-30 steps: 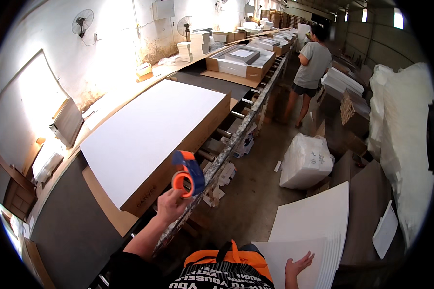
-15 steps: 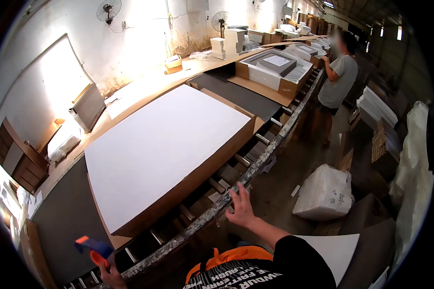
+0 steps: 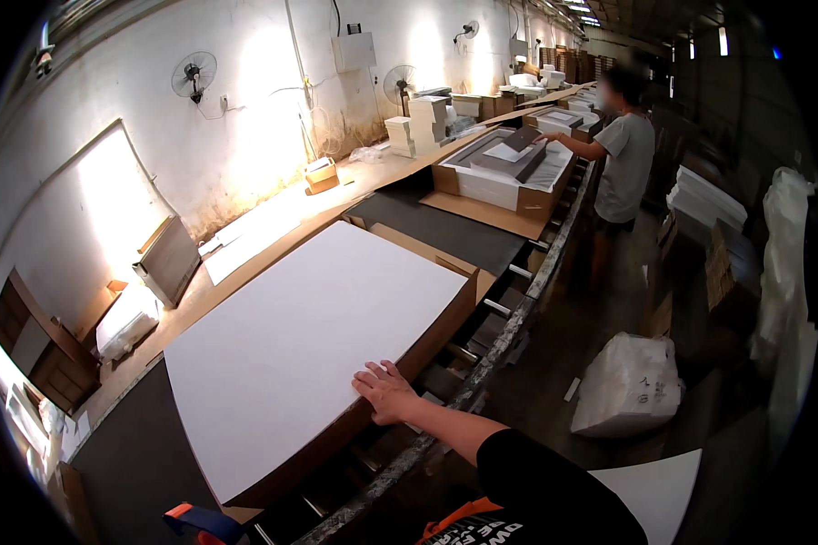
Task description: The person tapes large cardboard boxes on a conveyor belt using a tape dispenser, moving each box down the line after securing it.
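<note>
A large white sheet [image 3: 318, 327] lies across the top of a wide, shallow brown cardboard box [image 3: 427, 341]. My right hand [image 3: 385, 392] rests palm down on the near long edge of the sheet, its fingers spread. At the lower left, the top of a blue tape dispenser [image 3: 204, 520] with orange parts shows beside the box's near corner. The fingers of my left hand fall below the picture's edge; half a second ago they were wrapped around this dispenser's handle.
Under the box runs a roller conveyor with a worn metal rail [image 3: 468, 391]. Farther along, a co-worker [image 3: 623, 150] reaches over an open box [image 3: 482, 191] holding grey panels and white foam. A wrapped white bundle [image 3: 629, 386] sits on the floor at right.
My right hand has moved left from above the rail onto the sheet's edge. The tape dispenser sits lower in view. The co-worker's arm now stretches over the open box, where a grey panel is tilted up.
</note>
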The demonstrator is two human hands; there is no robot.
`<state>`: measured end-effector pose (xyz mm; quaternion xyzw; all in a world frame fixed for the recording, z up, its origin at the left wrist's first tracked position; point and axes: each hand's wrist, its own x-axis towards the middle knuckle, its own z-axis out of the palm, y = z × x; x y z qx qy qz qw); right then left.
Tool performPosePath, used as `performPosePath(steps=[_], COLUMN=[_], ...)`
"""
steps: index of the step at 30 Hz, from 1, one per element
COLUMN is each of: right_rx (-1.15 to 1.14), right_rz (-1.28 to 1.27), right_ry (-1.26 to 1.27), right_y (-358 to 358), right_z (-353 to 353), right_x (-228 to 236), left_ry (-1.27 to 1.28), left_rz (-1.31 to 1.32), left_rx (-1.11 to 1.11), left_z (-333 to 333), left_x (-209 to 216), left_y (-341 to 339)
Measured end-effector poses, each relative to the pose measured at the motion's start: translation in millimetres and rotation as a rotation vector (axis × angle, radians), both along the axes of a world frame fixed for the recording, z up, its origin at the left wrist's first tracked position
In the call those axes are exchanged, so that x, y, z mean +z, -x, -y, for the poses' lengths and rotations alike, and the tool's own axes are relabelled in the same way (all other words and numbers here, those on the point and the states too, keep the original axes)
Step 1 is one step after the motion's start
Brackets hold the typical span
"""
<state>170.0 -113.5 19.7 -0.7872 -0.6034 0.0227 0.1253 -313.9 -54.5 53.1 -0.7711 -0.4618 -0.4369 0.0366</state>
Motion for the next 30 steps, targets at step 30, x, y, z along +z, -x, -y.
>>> performPosePath(steps=[30], right_rx=[-0.023], right_rz=[0.173], right_ry=[-0.037], right_y=[8.1], right_z=[4.9], right_x=[-16.5], left_ry=[0.227], left_rz=[0.191], left_rx=[-0.301], left_z=[43.5], left_x=[-9.9], left_y=[-102.8])
